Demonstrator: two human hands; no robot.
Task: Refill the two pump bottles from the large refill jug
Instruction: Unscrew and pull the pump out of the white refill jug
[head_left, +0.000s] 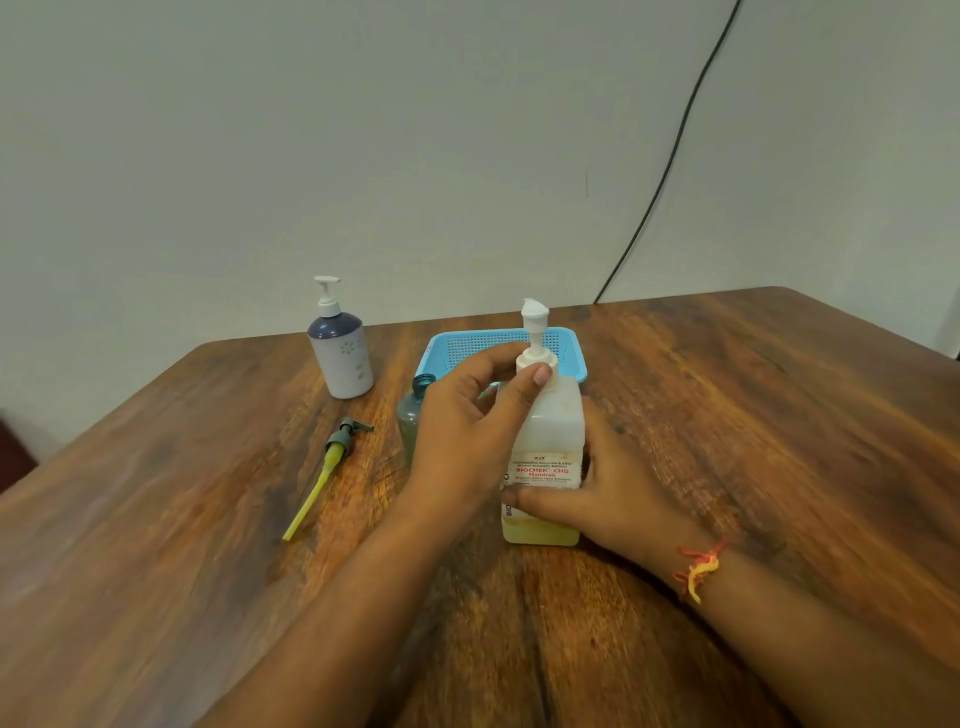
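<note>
Opening the jug (548, 441): left hand (467, 415) fingers pinch its pump collar (537, 364), right hand (608, 499) clamps the body; next likely unscrewing, base held steady.

Wood table (779, 415), dark grain, rounded far corners. Blue mesh basket (569, 343) near back-centre, rim partly hidden. Black cable (670, 171) runs diagonally down pale wall (363, 130) to table's far edge. Red-yellow thread band (698, 569) at frame's lower right. Dark obj. at left edge, can't ID.
</note>
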